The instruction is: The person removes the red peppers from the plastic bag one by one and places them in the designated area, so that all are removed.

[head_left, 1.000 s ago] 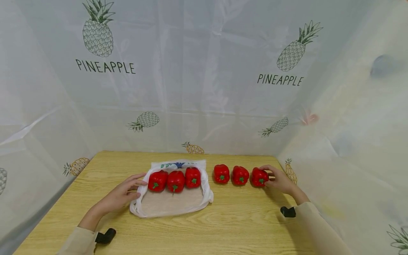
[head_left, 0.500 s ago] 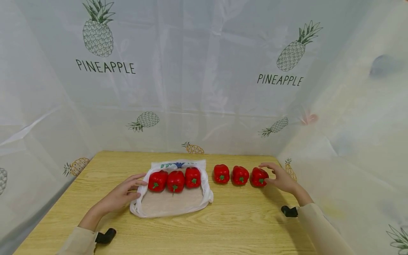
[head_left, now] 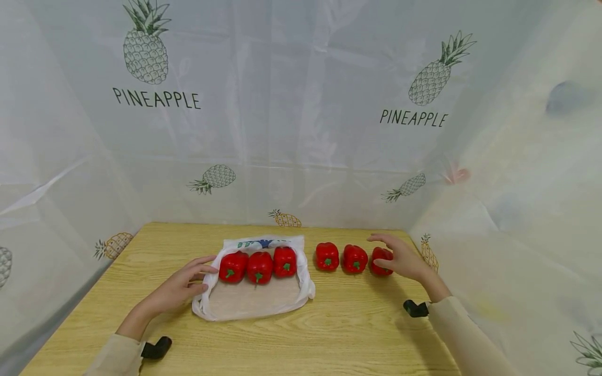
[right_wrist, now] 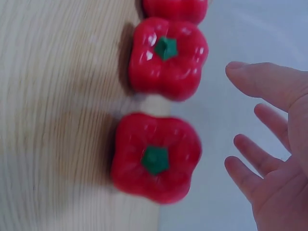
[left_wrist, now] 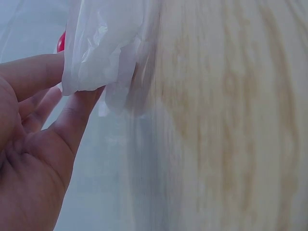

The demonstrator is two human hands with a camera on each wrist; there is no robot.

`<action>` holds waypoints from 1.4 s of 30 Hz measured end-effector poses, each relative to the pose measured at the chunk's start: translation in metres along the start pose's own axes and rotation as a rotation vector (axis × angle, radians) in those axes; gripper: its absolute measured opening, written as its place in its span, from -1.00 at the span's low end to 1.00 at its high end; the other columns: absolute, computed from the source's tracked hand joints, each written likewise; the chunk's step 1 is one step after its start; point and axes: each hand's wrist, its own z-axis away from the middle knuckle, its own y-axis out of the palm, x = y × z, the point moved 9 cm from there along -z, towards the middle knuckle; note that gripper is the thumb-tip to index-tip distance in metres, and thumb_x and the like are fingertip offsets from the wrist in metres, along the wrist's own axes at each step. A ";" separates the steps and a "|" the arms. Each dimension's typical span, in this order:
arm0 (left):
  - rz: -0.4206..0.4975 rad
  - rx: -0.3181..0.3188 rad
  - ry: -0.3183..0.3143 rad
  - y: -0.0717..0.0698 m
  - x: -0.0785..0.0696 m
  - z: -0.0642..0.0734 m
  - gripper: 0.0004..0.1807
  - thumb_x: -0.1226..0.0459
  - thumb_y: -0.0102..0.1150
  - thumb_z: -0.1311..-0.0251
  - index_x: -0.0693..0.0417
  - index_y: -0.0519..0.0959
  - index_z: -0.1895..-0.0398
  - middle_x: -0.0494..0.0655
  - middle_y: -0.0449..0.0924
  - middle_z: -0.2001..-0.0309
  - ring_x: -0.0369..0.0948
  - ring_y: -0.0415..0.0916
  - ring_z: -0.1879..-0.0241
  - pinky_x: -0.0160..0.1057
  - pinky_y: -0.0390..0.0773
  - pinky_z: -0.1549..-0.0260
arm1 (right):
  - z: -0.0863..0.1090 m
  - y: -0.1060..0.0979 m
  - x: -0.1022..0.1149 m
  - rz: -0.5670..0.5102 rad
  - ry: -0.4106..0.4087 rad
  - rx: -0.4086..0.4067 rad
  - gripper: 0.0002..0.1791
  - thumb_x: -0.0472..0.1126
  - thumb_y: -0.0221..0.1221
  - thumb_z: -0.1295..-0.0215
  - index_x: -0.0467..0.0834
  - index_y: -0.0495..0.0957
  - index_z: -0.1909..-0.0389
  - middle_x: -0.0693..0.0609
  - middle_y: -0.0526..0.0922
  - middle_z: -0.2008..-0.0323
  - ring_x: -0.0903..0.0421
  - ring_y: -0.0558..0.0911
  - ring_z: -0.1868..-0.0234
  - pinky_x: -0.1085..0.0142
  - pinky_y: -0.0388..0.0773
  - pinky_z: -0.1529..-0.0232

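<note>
My left hand [head_left: 175, 292] is at the left side of a white plastic bag [head_left: 308, 284], fingers spread and touching its rim. In the left wrist view, the fingertips and thumb tip are hidden behind the bag's plastic [left_wrist: 98, 53]. Three red bell peppers [head_left: 259, 267] lie in a row inside the bag's opening. To the right of it, more red bell peppers [head_left: 326, 256] sit in a line on the table. My right hand [head_left: 403, 258] hovers over the rightmost pepper [right_wrist: 156, 180], fingers spread, holding nothing. The right wrist view shows a gap between that hand and the peppers.
A light wood-grain table [head_left: 338, 334] bears everything. White sheets [head_left: 301, 130] printed with pineapples hang behind it and at both sides. Black wrist pieces [head_left: 157, 348] are worn on both forearms.
My right hand has lifted off the rightmost pepper and shifted left, now partly covering it in the head view. The left hand, bag and peppers have stayed in place.
</note>
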 end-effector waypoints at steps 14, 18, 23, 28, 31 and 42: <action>0.011 -0.003 -0.008 0.000 0.000 -0.001 -0.59 0.35 0.22 -0.52 0.08 0.55 -0.37 0.20 0.10 -0.63 0.33 0.39 -0.34 -0.35 0.57 -0.10 | -0.030 0.020 0.037 -0.051 -0.045 0.010 -0.28 -0.39 0.48 -0.25 -0.16 0.48 -0.42 -0.25 0.43 -0.48 -0.30 0.45 -0.43 -0.25 0.52 -0.30; 0.019 -0.002 -0.025 0.000 -0.001 0.000 -0.55 0.35 0.22 -0.52 0.07 0.52 -0.42 0.20 0.11 -0.62 0.31 0.38 -0.34 -0.34 0.58 -0.08 | -0.037 0.027 0.047 -0.094 -0.047 0.026 -0.28 -0.40 0.47 -0.26 -0.19 0.47 -0.43 -0.25 0.41 -0.49 -0.30 0.44 -0.45 -0.24 0.50 -0.32; 0.026 0.000 -0.038 -0.001 -0.001 0.000 -0.50 0.34 0.22 -0.52 0.06 0.46 -0.48 0.21 0.12 -0.62 0.30 0.38 -0.34 -0.33 0.60 -0.07 | -0.045 0.036 0.057 -0.103 -0.061 0.024 -0.27 -0.38 0.49 -0.26 -0.18 0.47 -0.44 -0.21 0.43 -0.49 -0.28 0.46 -0.44 -0.23 0.53 -0.29; 0.015 0.000 -0.031 0.000 -0.002 0.000 -0.52 0.35 0.22 -0.52 0.09 0.48 -0.45 0.21 0.12 -0.62 0.30 0.39 -0.33 -0.34 0.59 -0.09 | -0.053 0.048 0.063 -0.134 -0.052 0.040 -0.25 -0.35 0.50 -0.25 -0.11 0.47 -0.45 -0.13 0.42 -0.51 -0.23 0.45 -0.46 -0.24 0.54 -0.29; 0.009 -0.003 -0.025 0.000 -0.002 0.000 -0.55 0.35 0.22 -0.51 0.10 0.51 -0.42 0.20 0.12 -0.62 0.30 0.40 -0.32 -0.35 0.58 -0.09 | -0.059 0.056 0.069 -0.174 -0.063 0.059 -0.25 -0.37 0.49 -0.27 -0.15 0.45 -0.46 -0.15 0.39 -0.53 -0.23 0.43 -0.47 -0.25 0.54 -0.28; -0.008 -0.002 -0.013 0.000 0.000 -0.001 -0.60 0.35 0.22 -0.52 0.09 0.56 -0.36 0.19 0.12 -0.63 0.25 0.43 -0.31 -0.36 0.58 -0.11 | -0.078 0.078 0.093 -0.230 -0.101 0.082 -0.28 -0.35 0.46 -0.32 -0.16 0.44 -0.48 -0.14 0.36 -0.55 -0.23 0.38 -0.51 -0.26 0.52 -0.29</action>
